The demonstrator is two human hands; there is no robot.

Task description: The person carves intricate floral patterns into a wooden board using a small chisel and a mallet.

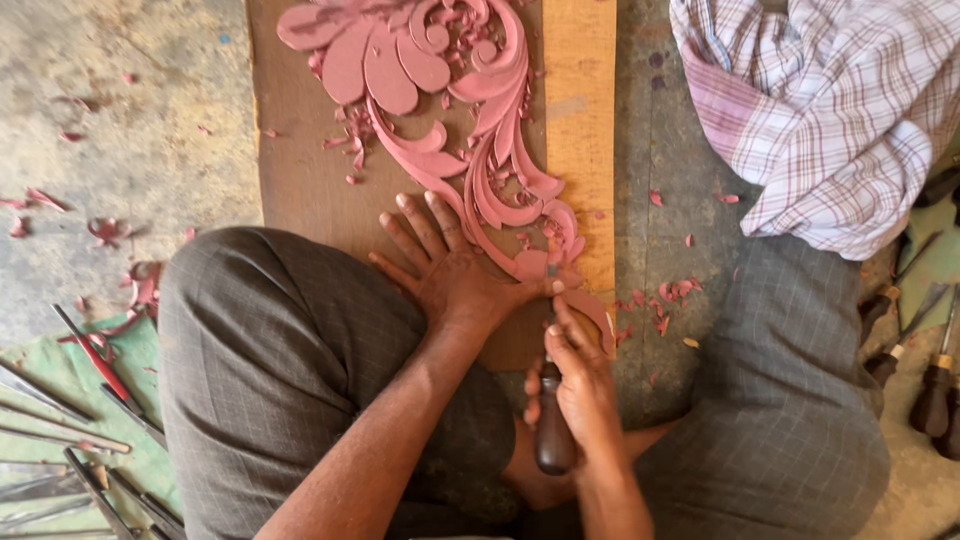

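The right hand (580,385) squeezes a dark-handled carving tool (553,425); its blade tip is hidden. The left hand (450,270) lies spread flat, touching the pink carving (450,100), whose top is cut off.

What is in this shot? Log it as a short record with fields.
Left hand: flat on the board, fingers spread, thumb against the carving
Right hand: gripping a dark-handled chisel, tip at the carving's lower end
Workpiece: pink floral scroll carving on a brown board
Nearby: pink chips, metal chisels on green cloth, wooden-handled tools, checked shirt

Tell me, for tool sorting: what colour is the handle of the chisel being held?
Dark brown handle, seen in the head view.
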